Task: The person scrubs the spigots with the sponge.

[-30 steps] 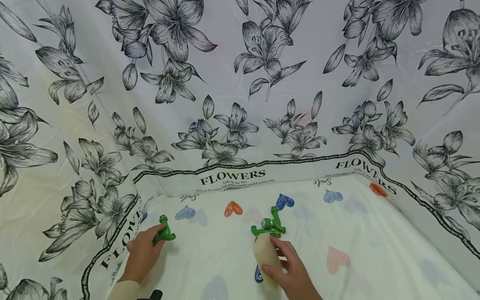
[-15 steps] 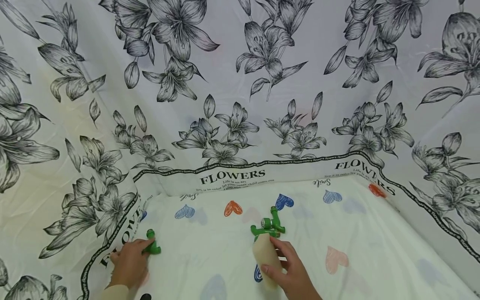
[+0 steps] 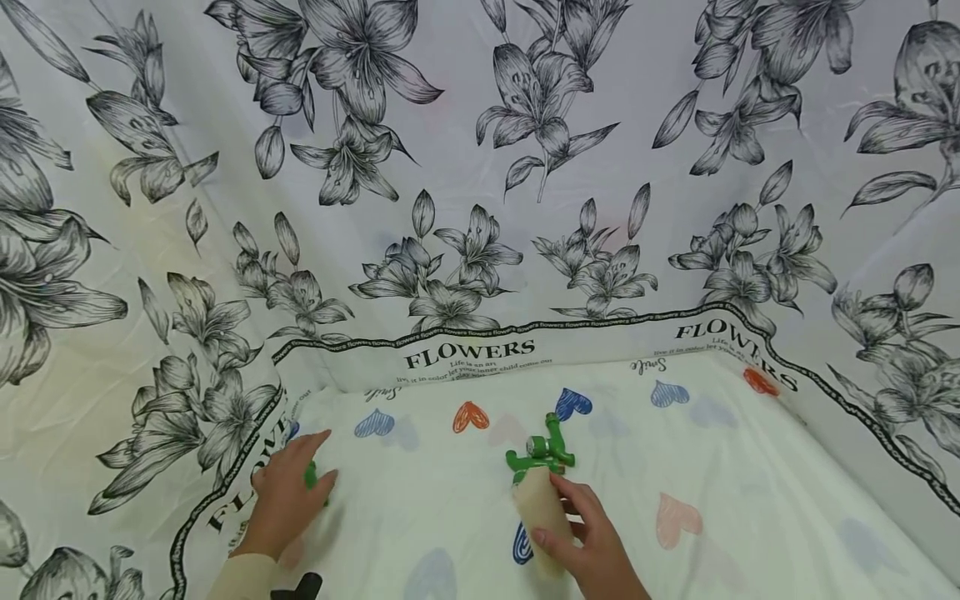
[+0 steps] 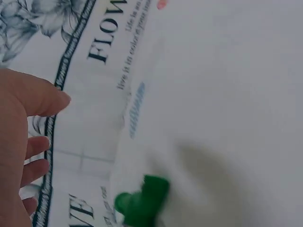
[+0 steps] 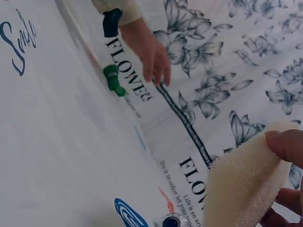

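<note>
Left hand: the left hand has let go; a second ago it held a green, tap-shaped fitting, and now its fingers are spread and hold nothing, above that fitting in the head view and apart from it in the right wrist view.
Lone green fitting: it has come down and towards the person, and now sits on the white, heart-printed cloth near the left edge; the left hand hides most of it in the head view.
Right hand: the right hand grasps a cream-coloured, foam-like block between thumb and fingers, just as it did a second ago.
Middle group: unmoved; a green tap-shaped piece with a long arm pointing away from the person and a second, lower green piece lie together beyond the block. Whether the block touches them cannot be told.
What it means: setting the lone fitting apart from the group looks finished, judging by the freed hand; the block remains held.
Count, green fittings: one at the left, apparently two in the middle, though the overlap leaves that second number unsure.
Count, foam blocks: one.
Count, hands: two, one released, one grasping.
Backdrop: one white hanging fabric with black flower drawings.
</note>
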{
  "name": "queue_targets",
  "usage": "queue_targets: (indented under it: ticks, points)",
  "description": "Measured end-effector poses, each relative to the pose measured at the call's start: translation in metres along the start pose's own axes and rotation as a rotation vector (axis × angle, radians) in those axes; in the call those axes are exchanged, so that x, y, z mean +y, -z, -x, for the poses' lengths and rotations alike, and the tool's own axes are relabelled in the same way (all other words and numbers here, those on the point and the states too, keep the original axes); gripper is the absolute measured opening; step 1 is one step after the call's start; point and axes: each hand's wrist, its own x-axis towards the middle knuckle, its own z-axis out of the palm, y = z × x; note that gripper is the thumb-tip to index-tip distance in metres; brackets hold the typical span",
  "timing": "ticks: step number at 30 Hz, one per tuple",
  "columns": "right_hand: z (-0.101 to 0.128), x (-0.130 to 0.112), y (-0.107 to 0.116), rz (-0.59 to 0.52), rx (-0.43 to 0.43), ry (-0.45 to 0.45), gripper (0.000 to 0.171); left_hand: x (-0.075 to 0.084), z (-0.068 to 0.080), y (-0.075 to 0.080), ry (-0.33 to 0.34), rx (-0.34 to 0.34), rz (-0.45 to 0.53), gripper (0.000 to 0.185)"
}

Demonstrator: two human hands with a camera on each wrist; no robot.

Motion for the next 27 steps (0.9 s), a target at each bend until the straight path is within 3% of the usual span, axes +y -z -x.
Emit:
queue_targets:
  ticks: [5, 10, 17, 27]
  points:
    - [0.000, -0.002, 0.008, 0.039, 0.058, -0.035, 0.073, 0.047, -0.023, 0.005, -0.180, 0.145, 0.080, 0.075]
    - [0.001, -0.003, 0.013, 0.061, 0.095, -0.063, 0.074, 0.090, -0.044, -0.002, -0.278, 0.186, 0.186, 0.077]
    - [0.006, 0.000, 0.016, 0.033, 0.076, -0.056, 0.073, 0.144, -0.059, -0.023, -0.259, 0.106, 0.321, 0.082]
    - [0.012, 0.005, 0.026, 0.047, 0.128, -0.086, 0.074, 0.201, -0.065, -0.086, -0.260, -0.055, 0.396, 0.078]
